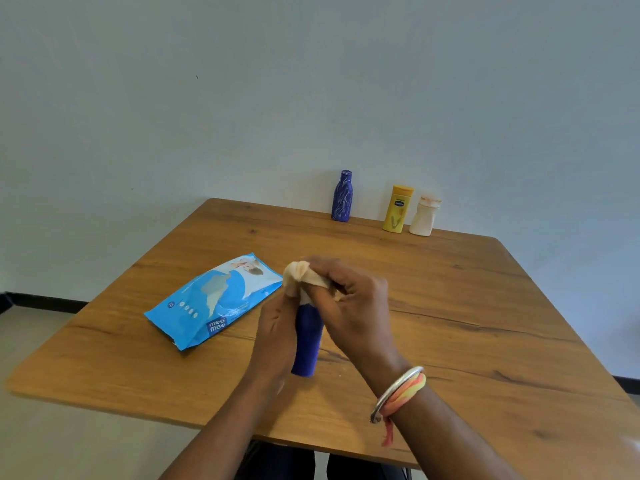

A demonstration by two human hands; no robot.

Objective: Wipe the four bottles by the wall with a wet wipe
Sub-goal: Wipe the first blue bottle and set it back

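Left hand [277,327]: fingers wrapped round blue bottle [306,344], above worktop [485,323] centre. Right hand [349,303]: fingers pinching wet wipe [299,273] over its top. Patterned bottle [342,197], yellow bottle [398,209], white bottle [424,218]: far edge.

**Blue wipes pack** [214,299], lying just left of the left hand [275,327] and its fingers [290,294]. A dark blue patch at the pack's near corner, the part closest to those fingers, bears the brand "mee mee" in white lower-case letters on two lines. Farther from the fingers, toward the pack's left edge, a small dark round badge carries a number that appears to read "72". The row of white icons beside it is too small to read.

**Yellow bottle** [398,209], well beyond the fingertips. It carries a dark blue oval logo with pale lettering, too small to read.

**Dark blue bottle** [342,197], to its left. It has white streaks, not legible as text.
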